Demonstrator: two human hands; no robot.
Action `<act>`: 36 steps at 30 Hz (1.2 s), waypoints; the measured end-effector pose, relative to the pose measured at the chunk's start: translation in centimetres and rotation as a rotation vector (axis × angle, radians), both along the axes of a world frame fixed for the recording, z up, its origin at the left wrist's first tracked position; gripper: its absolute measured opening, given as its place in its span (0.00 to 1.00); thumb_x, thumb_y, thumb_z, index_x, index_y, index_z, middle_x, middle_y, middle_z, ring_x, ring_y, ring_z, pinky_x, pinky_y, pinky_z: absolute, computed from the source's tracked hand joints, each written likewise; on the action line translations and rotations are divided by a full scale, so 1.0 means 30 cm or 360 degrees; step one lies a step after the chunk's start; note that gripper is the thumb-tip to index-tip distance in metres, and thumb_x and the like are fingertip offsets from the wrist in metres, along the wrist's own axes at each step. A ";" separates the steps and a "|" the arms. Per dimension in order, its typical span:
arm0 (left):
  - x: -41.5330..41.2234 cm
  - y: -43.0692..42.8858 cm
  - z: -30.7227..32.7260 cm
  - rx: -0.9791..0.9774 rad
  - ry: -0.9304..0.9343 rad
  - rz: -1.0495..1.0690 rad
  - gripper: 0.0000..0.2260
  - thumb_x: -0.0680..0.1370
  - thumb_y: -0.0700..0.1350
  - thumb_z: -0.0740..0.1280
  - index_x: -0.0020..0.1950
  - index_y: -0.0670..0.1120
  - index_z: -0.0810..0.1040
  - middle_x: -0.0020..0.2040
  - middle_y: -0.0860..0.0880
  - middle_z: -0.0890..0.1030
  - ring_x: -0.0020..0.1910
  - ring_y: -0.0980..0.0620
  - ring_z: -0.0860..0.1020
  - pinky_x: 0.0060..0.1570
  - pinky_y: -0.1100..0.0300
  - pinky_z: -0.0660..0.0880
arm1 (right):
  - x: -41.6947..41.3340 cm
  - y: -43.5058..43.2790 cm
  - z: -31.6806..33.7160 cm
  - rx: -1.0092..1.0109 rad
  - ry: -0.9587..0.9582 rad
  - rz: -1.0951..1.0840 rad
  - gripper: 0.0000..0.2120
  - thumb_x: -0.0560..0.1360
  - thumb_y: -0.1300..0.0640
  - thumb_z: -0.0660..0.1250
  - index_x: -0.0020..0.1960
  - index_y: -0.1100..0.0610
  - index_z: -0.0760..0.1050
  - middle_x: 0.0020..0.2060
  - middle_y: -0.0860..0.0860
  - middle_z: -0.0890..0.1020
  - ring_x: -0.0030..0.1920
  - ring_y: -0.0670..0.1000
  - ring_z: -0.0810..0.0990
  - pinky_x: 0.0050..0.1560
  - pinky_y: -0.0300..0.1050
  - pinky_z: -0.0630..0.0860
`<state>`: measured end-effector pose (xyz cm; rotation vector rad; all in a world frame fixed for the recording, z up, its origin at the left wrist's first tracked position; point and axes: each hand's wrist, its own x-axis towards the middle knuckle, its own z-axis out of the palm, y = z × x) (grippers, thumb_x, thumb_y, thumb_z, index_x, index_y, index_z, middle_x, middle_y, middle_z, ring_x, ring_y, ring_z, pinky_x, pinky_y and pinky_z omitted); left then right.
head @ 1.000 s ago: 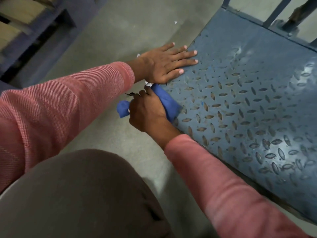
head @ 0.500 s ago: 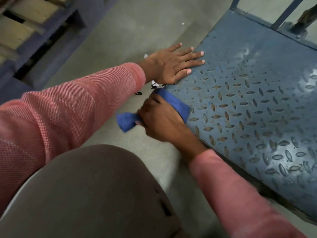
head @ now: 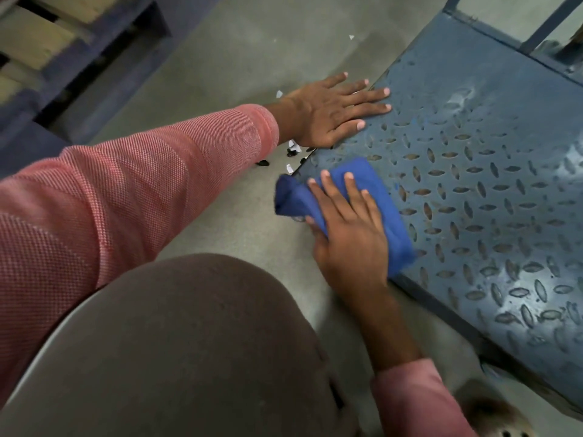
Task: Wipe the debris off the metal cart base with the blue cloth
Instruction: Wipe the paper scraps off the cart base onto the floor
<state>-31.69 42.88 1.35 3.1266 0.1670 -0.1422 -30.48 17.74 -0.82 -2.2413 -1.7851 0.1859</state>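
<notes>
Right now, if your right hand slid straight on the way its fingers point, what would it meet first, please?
Probably the left hand, lying flat at the cart base edge, just beyond the blue cloth under the right hand.

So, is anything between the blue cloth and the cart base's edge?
Nothing visible. The blue cloth, under the right hand, already overhangs the metal cart base at its edge; the left hand lies flat farther along it.

A warehouse or workshop: bare grey concrete floor (head: pixel 252 42), a blue-painted pallet with pale wooden boards (head: pixel 34 42) at upper left, a blue steel tread-plate cart base (head: pixel 489 152) filling the right.
</notes>
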 end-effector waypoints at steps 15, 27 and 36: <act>-0.002 -0.001 -0.007 0.0046 -0.0033 -0.0002 0.26 0.87 0.57 0.40 0.86 0.55 0.46 0.87 0.51 0.48 0.85 0.42 0.54 0.82 0.40 0.49 | 0.064 0.132 -0.001 -0.0115 -0.0036 0.0704 0.30 0.78 0.58 0.59 0.80 0.47 0.61 0.80 0.42 0.61 0.83 0.52 0.47 0.81 0.46 0.42; -0.002 -0.011 -0.013 0.0095 -0.0036 0.0041 0.26 0.87 0.57 0.38 0.86 0.55 0.45 0.87 0.51 0.48 0.85 0.42 0.54 0.82 0.40 0.50 | 0.146 0.225 0.017 -0.0147 -0.0209 0.1334 0.24 0.80 0.50 0.54 0.74 0.54 0.71 0.71 0.48 0.75 0.78 0.53 0.63 0.78 0.51 0.58; -0.005 -0.023 -0.004 0.0084 -0.0033 0.0063 0.27 0.86 0.57 0.38 0.86 0.54 0.46 0.87 0.51 0.49 0.85 0.42 0.54 0.82 0.40 0.50 | 0.051 0.302 0.012 0.0052 -0.0121 0.1120 0.12 0.77 0.51 0.62 0.48 0.57 0.81 0.44 0.52 0.82 0.47 0.57 0.80 0.55 0.51 0.71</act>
